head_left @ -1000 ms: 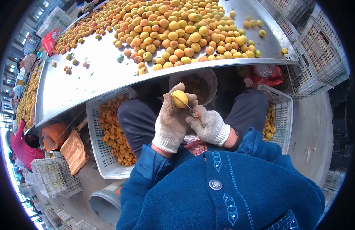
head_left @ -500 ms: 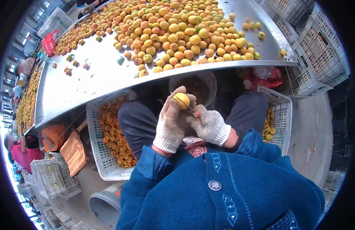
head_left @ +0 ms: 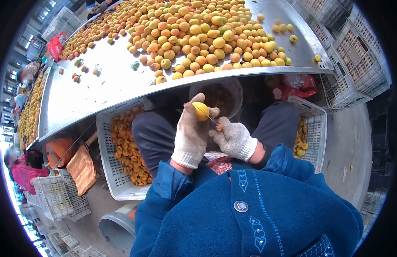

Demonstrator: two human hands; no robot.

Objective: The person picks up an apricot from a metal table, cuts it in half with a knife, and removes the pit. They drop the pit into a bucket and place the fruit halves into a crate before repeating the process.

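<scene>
Shifted slightly, a yellow fruit (head_left: 199, 114) is held by the left hand (head_left: 192, 135), fingers half-curled; a knife (head_left: 219, 127) by the right hand (head_left: 235, 139), fingers closed.

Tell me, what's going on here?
Someone's gloved left hand holds up a yellow fruit, while the gloved right hand grips a knife, its blade lying across the fruit. More fruit is heaped on the table ahead, and a crate of fruit pieces stands beside the left knee.
</scene>
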